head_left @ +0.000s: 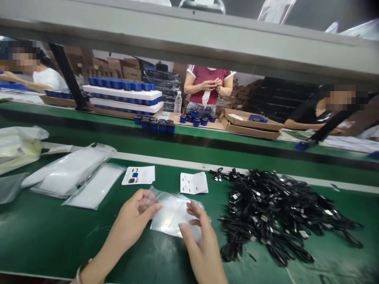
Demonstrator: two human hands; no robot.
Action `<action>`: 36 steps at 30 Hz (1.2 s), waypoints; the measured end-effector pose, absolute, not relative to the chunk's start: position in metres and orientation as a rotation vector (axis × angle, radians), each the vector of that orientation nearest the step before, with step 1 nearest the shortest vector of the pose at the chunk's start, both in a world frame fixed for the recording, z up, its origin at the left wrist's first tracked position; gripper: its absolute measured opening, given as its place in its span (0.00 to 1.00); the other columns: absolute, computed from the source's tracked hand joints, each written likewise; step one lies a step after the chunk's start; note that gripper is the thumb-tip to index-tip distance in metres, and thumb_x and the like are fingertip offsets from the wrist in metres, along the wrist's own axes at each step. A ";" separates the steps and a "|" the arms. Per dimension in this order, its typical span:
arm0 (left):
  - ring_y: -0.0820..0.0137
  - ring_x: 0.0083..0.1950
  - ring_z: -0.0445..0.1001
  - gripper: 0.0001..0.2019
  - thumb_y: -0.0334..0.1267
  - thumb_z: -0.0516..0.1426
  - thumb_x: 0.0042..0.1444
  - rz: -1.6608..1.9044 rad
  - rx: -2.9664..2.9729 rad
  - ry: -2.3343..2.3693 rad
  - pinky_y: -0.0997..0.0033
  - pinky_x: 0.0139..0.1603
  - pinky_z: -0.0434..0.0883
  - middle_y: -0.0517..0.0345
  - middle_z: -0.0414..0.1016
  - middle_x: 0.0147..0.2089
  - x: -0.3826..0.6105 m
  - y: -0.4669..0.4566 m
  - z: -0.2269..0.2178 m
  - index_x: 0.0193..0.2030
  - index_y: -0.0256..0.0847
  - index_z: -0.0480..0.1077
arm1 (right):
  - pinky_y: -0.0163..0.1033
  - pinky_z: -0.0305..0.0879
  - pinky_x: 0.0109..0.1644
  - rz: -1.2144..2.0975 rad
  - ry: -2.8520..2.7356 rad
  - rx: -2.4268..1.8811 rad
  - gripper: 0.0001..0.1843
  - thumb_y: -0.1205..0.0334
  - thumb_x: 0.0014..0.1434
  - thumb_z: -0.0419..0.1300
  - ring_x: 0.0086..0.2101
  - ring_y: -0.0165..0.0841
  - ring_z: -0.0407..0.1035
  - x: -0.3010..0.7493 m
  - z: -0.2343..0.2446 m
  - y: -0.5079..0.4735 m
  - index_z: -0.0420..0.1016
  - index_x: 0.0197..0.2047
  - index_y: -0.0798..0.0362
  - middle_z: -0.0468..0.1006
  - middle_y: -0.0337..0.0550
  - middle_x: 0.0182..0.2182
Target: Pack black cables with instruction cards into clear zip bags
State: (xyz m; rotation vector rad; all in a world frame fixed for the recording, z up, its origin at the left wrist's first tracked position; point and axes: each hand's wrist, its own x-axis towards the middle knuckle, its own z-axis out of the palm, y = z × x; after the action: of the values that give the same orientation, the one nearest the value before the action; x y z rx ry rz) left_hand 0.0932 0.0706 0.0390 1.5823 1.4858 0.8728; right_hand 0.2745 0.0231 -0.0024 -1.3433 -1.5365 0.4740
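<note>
A small clear plastic bag [170, 213] lies on the green table in front of me. My left hand [134, 217] pinches its upper left corner between thumb and fingers. My right hand [201, 236] rests on the bag's right side with fingers spread flat. Just beyond the bag lie a folded white card [194, 182] and a printed leaflet [138, 175]. A large heap of bundled black cables [281, 213] sits to the right of my right hand.
Stacks of clear plastic bags [77, 175] lie at the left. Across a green conveyor [207, 148], blue-lidded black jars [154, 124] and cardboard trays [251, 124] stand; three other people work there. A grey shelf beam [189, 37] spans overhead.
</note>
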 end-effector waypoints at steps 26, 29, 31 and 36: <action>0.77 0.25 0.74 0.10 0.39 0.50 0.60 0.880 2.142 1.341 0.85 0.25 0.68 0.64 0.71 0.27 0.109 0.028 0.037 0.35 0.44 0.72 | 0.32 0.67 0.31 1.431 -1.296 -1.184 0.13 0.55 0.55 0.58 0.25 0.29 0.70 0.257 0.028 0.033 0.73 0.28 0.57 0.75 0.42 0.24; 0.75 0.22 0.71 0.14 0.37 0.47 0.61 0.840 2.288 1.440 0.80 0.23 0.66 0.64 0.68 0.23 0.108 0.031 0.032 0.27 0.43 0.69 | 0.31 0.67 0.30 1.108 -1.544 -1.295 0.09 0.64 0.55 0.55 0.25 0.30 0.71 0.257 0.027 0.031 0.72 0.26 0.56 0.75 0.43 0.24; 0.75 0.21 0.70 0.12 0.37 0.48 0.60 0.803 2.324 1.445 0.79 0.22 0.66 0.64 0.69 0.23 0.108 0.032 0.027 0.28 0.43 0.67 | 0.31 0.67 0.29 0.935 -1.617 -1.334 0.08 0.66 0.54 0.54 0.25 0.30 0.71 0.258 0.024 0.027 0.72 0.26 0.55 0.75 0.43 0.24; 0.75 0.23 0.74 0.10 0.36 0.49 0.59 0.805 2.181 1.378 0.82 0.22 0.68 0.64 0.73 0.24 0.115 0.033 0.020 0.29 0.43 0.66 | 0.34 0.71 0.35 0.694 -1.760 -1.377 0.14 0.67 0.53 0.52 0.31 0.35 0.75 0.258 0.004 0.012 0.73 0.42 0.55 0.78 0.46 0.32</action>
State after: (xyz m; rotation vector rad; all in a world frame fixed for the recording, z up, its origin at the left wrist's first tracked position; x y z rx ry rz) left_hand 0.1145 0.0326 0.0197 2.1807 1.3778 0.8046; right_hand 0.2580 0.0117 0.0045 -1.3773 -1.7595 0.6941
